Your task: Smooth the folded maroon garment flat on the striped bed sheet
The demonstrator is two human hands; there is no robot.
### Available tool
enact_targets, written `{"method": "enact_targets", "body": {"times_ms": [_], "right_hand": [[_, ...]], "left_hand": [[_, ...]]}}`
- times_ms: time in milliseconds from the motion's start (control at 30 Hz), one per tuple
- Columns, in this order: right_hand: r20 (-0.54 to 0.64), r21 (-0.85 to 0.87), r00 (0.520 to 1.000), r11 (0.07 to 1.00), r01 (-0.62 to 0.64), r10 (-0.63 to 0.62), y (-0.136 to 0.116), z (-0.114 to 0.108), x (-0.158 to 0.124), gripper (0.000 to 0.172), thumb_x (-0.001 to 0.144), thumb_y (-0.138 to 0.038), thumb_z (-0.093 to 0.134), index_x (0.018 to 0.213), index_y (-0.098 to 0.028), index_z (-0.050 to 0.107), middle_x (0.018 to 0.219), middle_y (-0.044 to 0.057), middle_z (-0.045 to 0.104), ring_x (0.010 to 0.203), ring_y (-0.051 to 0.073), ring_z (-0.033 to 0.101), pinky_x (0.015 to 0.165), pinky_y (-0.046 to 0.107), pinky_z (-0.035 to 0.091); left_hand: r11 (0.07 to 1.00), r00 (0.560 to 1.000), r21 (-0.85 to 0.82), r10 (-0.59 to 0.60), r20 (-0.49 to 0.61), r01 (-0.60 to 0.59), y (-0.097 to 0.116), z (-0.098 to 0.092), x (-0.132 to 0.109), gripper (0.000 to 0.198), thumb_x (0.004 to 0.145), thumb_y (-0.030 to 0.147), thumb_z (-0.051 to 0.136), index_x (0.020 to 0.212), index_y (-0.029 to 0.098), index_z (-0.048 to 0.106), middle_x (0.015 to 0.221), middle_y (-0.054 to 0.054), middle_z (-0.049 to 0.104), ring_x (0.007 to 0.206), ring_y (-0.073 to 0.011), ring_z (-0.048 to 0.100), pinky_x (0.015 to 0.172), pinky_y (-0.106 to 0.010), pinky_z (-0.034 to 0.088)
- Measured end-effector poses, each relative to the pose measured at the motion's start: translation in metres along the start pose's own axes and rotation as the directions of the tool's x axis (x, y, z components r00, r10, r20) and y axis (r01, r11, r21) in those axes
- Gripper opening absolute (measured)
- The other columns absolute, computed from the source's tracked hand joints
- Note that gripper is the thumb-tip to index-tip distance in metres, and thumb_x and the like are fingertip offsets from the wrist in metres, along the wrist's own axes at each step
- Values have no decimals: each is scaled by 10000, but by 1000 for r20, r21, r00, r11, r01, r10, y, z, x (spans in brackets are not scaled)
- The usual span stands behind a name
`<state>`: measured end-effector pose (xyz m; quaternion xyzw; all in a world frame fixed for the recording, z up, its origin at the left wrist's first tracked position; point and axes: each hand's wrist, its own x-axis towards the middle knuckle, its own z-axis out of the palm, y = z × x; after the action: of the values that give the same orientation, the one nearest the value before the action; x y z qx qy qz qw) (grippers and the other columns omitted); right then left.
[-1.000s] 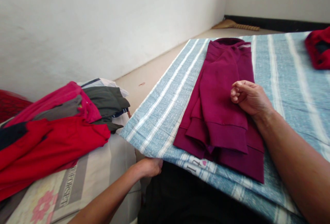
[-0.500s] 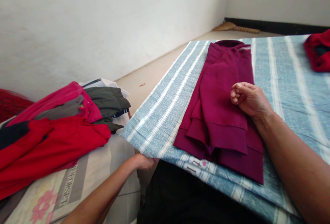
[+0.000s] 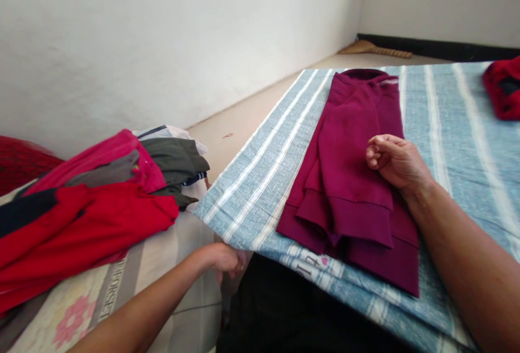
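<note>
A folded maroon sweatshirt point(image 3: 353, 196) lies on a blue-and-white striped cloth point(image 3: 459, 125), with its ribbed cuffs and hem towards me. My right hand point(image 3: 396, 162) rests on the sweatshirt's right side, fingers loosely curled and holding nothing. My left hand point(image 3: 224, 261) is lower down at the cloth's near edge, fingers curled beneath it. The cloth hides part of those fingers, so any grip is unclear.
A heap of clothes point(image 3: 97, 212), with a red jacket on top, sits on a patterned bedsheet point(image 3: 134, 304) at left. A red garment point(image 3: 504, 87) lies at the far right. Dark fabric point(image 3: 280, 309) is below the cloth. Beyond are a white wall point(image 3: 162, 44), floor point(image 3: 247, 120) and a broom point(image 3: 376, 48).
My left hand has shifted slightly along the cloth's near edge, and its fingers curl further downward. My right hand stays on the sweatshirt. The whole view has drifted slightly.
</note>
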<state>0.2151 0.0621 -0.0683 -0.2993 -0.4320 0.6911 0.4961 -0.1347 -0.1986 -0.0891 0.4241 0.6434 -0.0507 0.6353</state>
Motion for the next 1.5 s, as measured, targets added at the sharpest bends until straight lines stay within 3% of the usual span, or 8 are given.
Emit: {"method": "enact_targets", "body": {"times_ms": [67,167,367,567,867,1133,1333,1500], "right_hand": [[-2,3,1000,1000,4,-4,0,0,0,127,686,-284,736,697,-197,643,554,-6,586,462,97,517,379,197,393],[-1,0,1000,1000,12,-12,1,-1,0,123,688,-281,739,698,-200,648,550,-3,586,461,101,511,372,199,384],[-2,-3,1000,1000,-2,2,1,-2,1,102,694,-279,732,698,-210,657,549,-3,594,466,108,512,381,208,389],[-2,35,1000,999,-9,9,0,0,-1,112,689,-272,734,713,-190,661,556,-5,597,472,97,523,393,196,387],[-3,39,1000,999,-20,20,2,3,1,160,696,-310,736,724,-190,633,559,-10,596,439,88,512,379,192,375],[15,77,1000,997,-27,26,6,3,5,181,706,-338,737,731,-184,644,557,1,612,429,87,505,377,190,369],[22,103,999,994,-43,41,6,4,4,181,701,-336,746,736,-186,650,570,5,618,447,88,516,384,188,372],[15,112,999,993,-39,38,5,6,4,183,706,-333,744,730,-178,649,566,6,617,446,83,511,389,183,370]], "left_hand": [[994,987,-13,-103,122,105,1,3,-3,300,629,446,715,586,173,599,590,-74,622,596,-275,636,425,-351,479],[985,959,-53,-149,239,166,14,12,-16,254,660,428,671,654,180,617,699,-91,663,690,-273,669,438,-316,483],[958,915,-286,93,392,25,77,21,-50,277,731,434,659,780,162,669,816,-84,700,762,-217,683,521,-261,510],[881,949,-423,289,123,-214,125,14,-62,264,736,391,692,825,143,670,808,-66,708,720,-192,688,567,-254,529],[783,932,-507,301,-200,-361,151,6,-49,229,735,333,696,771,114,638,759,-77,702,596,-136,643,549,-226,505],[637,893,-627,355,-277,-448,170,2,-34,165,763,250,659,733,88,640,677,-77,667,436,-63,511,429,-170,394],[508,890,-744,367,-269,-434,179,5,-26,117,739,209,644,708,98,621,649,-54,635,384,-13,371,376,-140,227],[423,887,-799,367,-281,-428,181,7,-22,119,716,203,668,694,96,622,638,-44,613,390,-7,356,371,-128,198]]}}
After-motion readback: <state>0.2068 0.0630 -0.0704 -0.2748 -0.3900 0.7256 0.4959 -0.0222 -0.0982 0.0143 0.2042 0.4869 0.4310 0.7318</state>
